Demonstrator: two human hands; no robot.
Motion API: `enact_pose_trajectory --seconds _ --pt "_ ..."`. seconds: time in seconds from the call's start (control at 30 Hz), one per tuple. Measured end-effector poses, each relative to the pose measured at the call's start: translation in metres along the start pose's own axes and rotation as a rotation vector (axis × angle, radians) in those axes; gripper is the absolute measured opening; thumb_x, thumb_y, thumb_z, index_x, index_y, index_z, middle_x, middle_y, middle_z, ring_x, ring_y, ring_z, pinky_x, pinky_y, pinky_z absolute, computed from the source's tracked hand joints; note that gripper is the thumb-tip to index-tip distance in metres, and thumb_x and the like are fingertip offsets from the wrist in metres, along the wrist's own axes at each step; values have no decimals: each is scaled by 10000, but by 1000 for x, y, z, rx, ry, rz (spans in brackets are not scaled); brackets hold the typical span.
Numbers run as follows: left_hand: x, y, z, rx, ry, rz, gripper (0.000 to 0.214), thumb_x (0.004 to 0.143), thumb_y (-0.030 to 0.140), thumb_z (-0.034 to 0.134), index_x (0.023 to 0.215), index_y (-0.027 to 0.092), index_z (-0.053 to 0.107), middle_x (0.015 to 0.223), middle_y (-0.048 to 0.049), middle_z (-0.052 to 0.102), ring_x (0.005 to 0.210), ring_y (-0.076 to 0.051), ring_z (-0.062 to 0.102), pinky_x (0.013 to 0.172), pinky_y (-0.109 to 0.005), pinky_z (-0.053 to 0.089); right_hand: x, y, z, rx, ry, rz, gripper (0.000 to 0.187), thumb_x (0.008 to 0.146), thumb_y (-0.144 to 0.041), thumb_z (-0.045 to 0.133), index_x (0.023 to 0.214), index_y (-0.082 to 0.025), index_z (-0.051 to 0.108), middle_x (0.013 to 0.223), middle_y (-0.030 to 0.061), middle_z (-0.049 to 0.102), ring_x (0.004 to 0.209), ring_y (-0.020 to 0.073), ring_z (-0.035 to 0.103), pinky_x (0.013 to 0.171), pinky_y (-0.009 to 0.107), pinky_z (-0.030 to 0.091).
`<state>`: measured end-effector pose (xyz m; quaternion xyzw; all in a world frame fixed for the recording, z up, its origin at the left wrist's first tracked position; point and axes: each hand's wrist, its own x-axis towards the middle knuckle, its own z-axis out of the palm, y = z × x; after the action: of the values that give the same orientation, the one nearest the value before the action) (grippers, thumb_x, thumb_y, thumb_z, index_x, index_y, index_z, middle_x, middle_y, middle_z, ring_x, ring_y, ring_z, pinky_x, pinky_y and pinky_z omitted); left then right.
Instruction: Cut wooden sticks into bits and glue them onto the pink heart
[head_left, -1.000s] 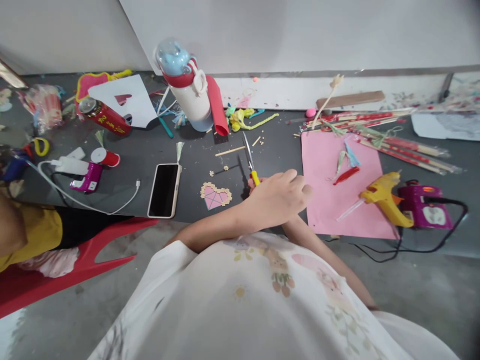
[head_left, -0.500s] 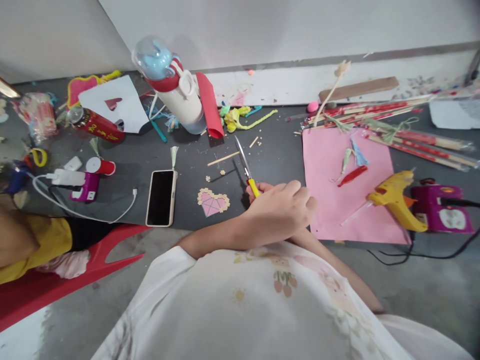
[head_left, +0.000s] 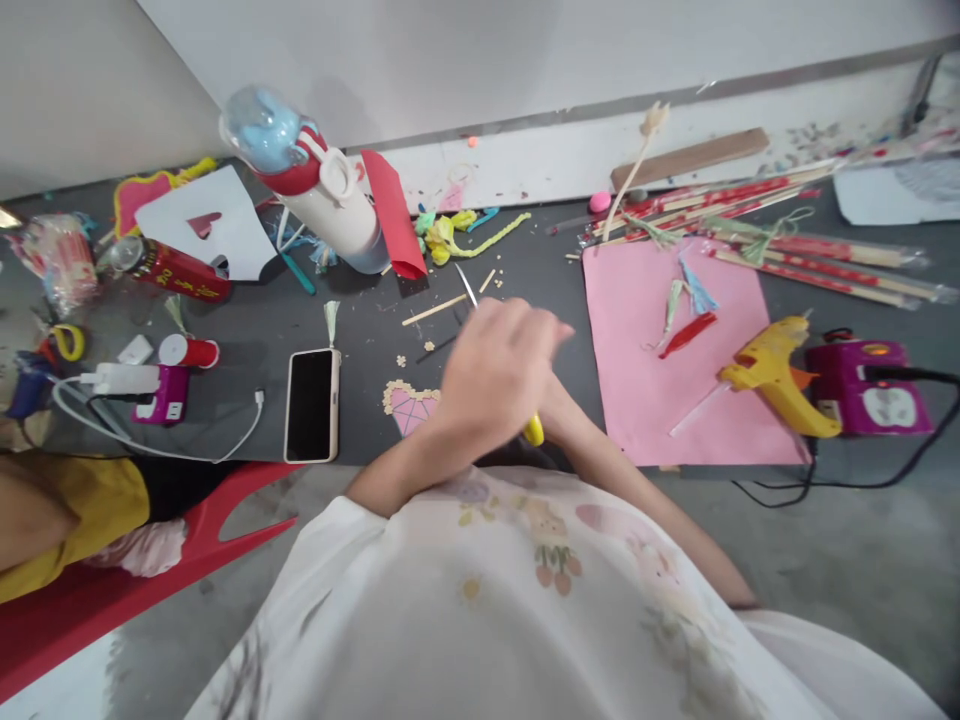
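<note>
My left hand [head_left: 495, 355] crosses over the right one with its back toward me. Its fingers are curled, and whatever they may hold is hidden. Beneath it, my right hand [head_left: 553, 410] is mostly covered. It grips a pair of scissors with a yellow handle [head_left: 534, 430], and the scissors' blade [head_left: 467, 286] points away from me above the dark table. A pink paper heart [head_left: 411, 412] with drawn lines and small beige pieces along its edge lies partly behind my left wrist. Thin wooden sticks [head_left: 435, 310] and small beige bits [head_left: 401, 361] lie near the blade.
At left are a phone [head_left: 311, 405], a drink can [head_left: 176, 270] and a white bottle [head_left: 330, 205]. To the right, pink paper [head_left: 630, 380] bears tassels and a yellow glue gun [head_left: 780, 375]. Wrapped sticks [head_left: 832, 275] lie behind. Another person's arm [head_left: 37, 510] shows at far left.
My left hand has moved left and away from me, now covering much of the scissors and part of the heart. The view has shifted slightly.
</note>
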<state>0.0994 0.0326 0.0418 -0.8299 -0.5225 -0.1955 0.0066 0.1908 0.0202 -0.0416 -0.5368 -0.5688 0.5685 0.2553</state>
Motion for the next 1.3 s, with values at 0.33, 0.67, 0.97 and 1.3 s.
enact_pose_trajectory --seconds 0.33,0.67,0.97,1.3 --pt "-46 -69 2 93 109 -288 250 958 329 407 986 182 607 954 -77 636 935 -197 552 849 -328 411 -7 -9 -48 -410 -32 -115 245 788 -405 585 902 -189 586 663 -19 570 552 110 470 535 244 331" --pt "-70 -71 12 -68 28 -167 244 943 240 431 873 163 651 715 -31 640 687 -134 585 641 -245 413 -19 -14 -53 -501 -53 -168 266 768 -351 609 979 -191 586 734 3 605 600 134 543 568 248 377" --pt "-80 -69 13 -266 5 -7 221 911 171 464 823 163 667 737 -26 700 741 -118 638 676 -212 445 -26 -29 -51 -519 -127 -236 405 726 -352 637 1077 -168 551 860 32 616 755 175 587 674 279 421" --pt "-81 -72 12 -301 3 -86 288 917 199 477 651 169 584 635 -2 628 626 -96 583 611 -202 418 -22 -19 -54 -561 -163 -188 267 710 -390 663 778 -207 481 693 -24 576 591 126 515 559 249 335"
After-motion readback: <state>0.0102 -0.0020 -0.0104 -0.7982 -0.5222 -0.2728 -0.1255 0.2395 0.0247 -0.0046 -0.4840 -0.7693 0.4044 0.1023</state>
